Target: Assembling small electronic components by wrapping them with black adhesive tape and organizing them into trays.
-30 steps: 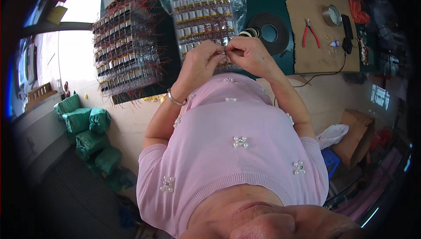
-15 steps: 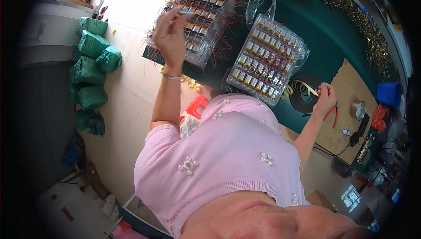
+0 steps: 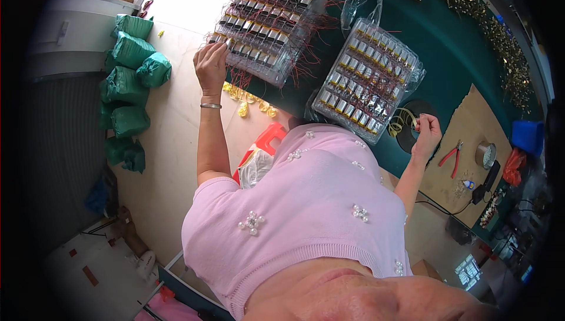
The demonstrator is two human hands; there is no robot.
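While the left hand (image 3: 210,66) curls its fingers over the near corner of the stacked tray (image 3: 268,23), at about 11 o'clock in the head view, the right hand (image 3: 428,132) at 3 o'clock pinches a loop of yellow tape (image 3: 402,122) between thumb and fingers, just above a black tape roll (image 3: 419,126). Stacked tray: clear moulded plastic, rectangular, rows of small metallic cylindrical parts with thin red leads bristling from its edges. Second clear tray (image 3: 368,79), same kind, lies at 1 o'clock between the two hands, tilted, on the dark green work surface (image 3: 459,44). Metal bangle on the left wrist. Red-handled pliers (image 3: 452,156) rest on a brown cardboard sheet (image 3: 471,121) at 3 o'clock, well apart from the trays. Crumpled green bags (image 3: 129,79) piled at 9 o'clock on the pale floor.
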